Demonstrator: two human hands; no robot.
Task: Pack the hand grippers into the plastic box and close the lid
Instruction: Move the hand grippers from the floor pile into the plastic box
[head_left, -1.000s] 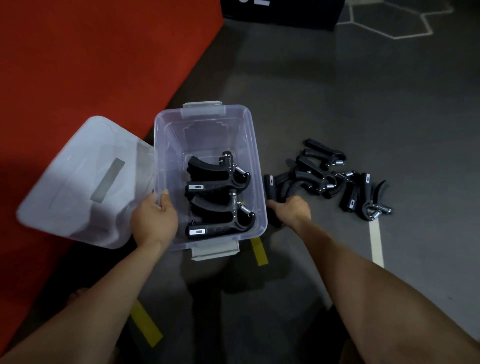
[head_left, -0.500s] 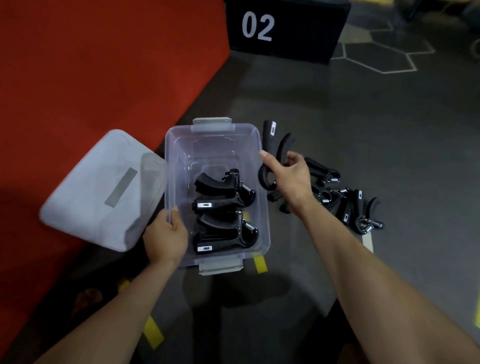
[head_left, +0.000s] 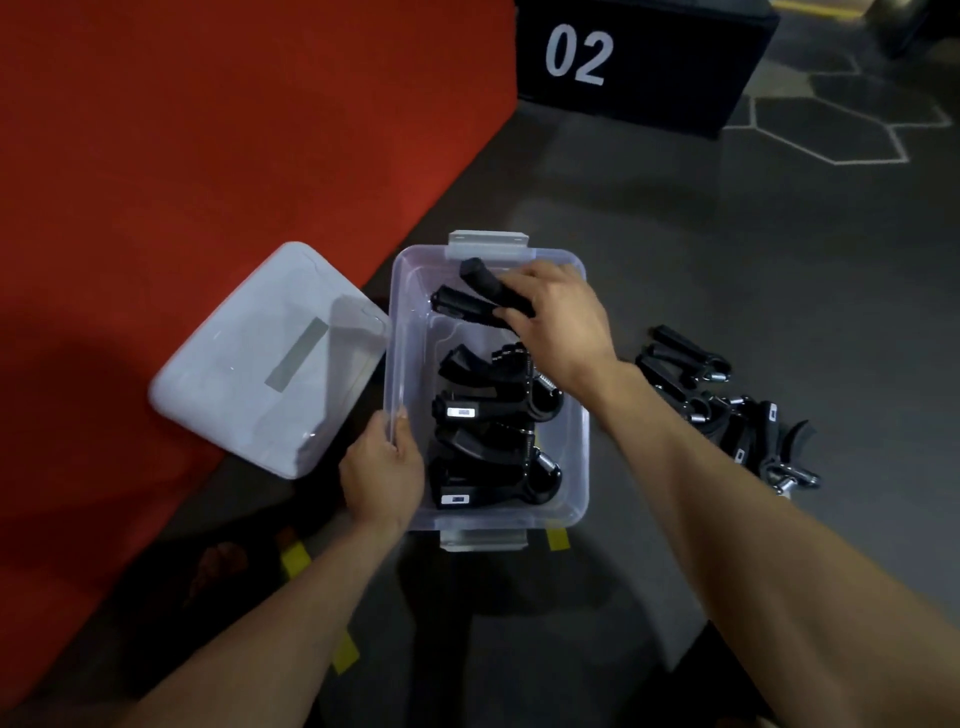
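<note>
A clear plastic box stands open on the grey floor, two black hand grippers lying side by side in its near half. My right hand is inside the far end of the box and grips a third black hand gripper, handles pointing left. My left hand holds the box's left rim near the front corner. The box's lid lies upside down to the left, partly on the red mat. Several more hand grippers lie in a heap on the floor to the right of the box.
A red mat covers the floor at the left. A black block marked 02 stands at the back. Yellow tape marks stick to the floor near the box. White hexagon lines mark the floor at the far right.
My right hand picked a hand gripper from the floor heap, lifted it and carried it left into the far end of the box. My left hand stayed on the box's rim.
</note>
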